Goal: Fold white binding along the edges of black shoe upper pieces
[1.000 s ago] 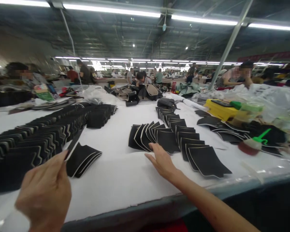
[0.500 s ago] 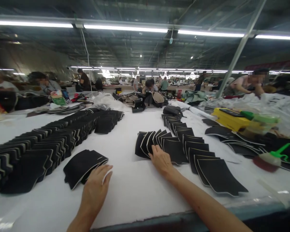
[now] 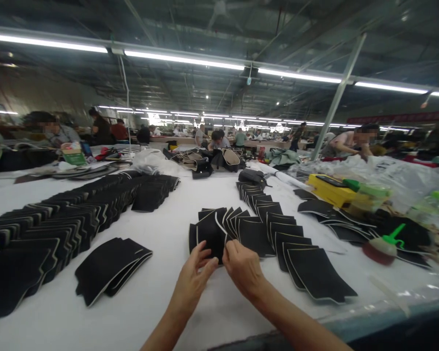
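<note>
My right hand pinches the lower right edge of a black panel with pale edging. That panel is raised and bent above the middle row. At its lower left is my left hand, open, thumb and fingers apart; whether it touches the panel I cannot tell. A fan of overlapping black panels lies just right of the raised one. To the left, a small stack of black panels rests on the white table.
Long rows of overlapping black panels fill the left side. Another row runs along the right. Beyond it are a squeeze bottle with a green spout and a yellow box. A co-worker bends over at the far right.
My left hand has left the small stack and moved right to the middle row. My right hand has lifted a panel there. The view has shifted slightly.
</note>
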A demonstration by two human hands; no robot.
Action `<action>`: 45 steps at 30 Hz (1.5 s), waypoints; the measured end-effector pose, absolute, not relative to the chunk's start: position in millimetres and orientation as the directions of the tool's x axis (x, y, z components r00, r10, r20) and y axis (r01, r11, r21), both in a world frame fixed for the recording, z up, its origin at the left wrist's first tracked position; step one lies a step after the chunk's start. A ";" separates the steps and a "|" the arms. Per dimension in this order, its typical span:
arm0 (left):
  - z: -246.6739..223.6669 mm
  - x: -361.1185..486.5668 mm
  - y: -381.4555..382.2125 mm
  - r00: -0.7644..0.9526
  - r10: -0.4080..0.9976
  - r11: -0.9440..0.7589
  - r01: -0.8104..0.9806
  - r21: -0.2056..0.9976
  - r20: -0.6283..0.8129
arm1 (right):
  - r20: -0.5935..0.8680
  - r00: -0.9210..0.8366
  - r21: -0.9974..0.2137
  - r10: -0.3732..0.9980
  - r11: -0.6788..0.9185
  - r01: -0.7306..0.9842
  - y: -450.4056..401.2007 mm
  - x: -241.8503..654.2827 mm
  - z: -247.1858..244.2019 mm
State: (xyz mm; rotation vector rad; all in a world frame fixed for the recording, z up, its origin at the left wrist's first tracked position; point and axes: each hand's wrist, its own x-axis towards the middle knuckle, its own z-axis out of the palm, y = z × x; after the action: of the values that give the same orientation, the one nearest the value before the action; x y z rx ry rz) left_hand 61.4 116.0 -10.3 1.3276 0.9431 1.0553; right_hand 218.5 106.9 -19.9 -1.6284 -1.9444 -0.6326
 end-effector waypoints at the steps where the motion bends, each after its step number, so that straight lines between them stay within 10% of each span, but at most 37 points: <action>1: -9.5 66.0 114.3 0.286 0.957 -0.008 -0.139 0.990 0.048 | 0.676 -0.177 0.027 0.715 0.215 0.976 94.9 210.6 -22.0; 7: -19.1 65.5 91.6 0.222 0.968 0.161 -0.205 0.966 -0.114 | 0.708 -0.299 -0.015 0.640 0.436 0.900 45.9 169.5 -27.0; 16: -9.0 10.9 43.2 0.503 0.840 0.240 -0.008 0.971 -0.203 | 0.455 -0.183 -0.533 0.872 0.431 0.728 4.1 206.2 17.2; 27: -55.7 1.8 -24.2 0.525 0.798 0.325 0.039 0.945 -0.296 | 0.140 -0.355 -0.639 0.925 0.358 0.681 -45.8 183.3 -24.4; 45: -68.0 2.8 -40.1 0.366 0.869 0.345 0.038 0.938 -0.334 | 0.235 -0.357 -0.630 0.904 0.421 0.652 -50.3 179.8 -27.4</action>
State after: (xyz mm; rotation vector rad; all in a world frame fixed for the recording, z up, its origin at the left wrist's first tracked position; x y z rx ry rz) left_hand 2.8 -40.1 -68.0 1.0849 1.0599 0.6968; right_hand 179.8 -50.3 -27.4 -1.3111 -2.1221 0.5918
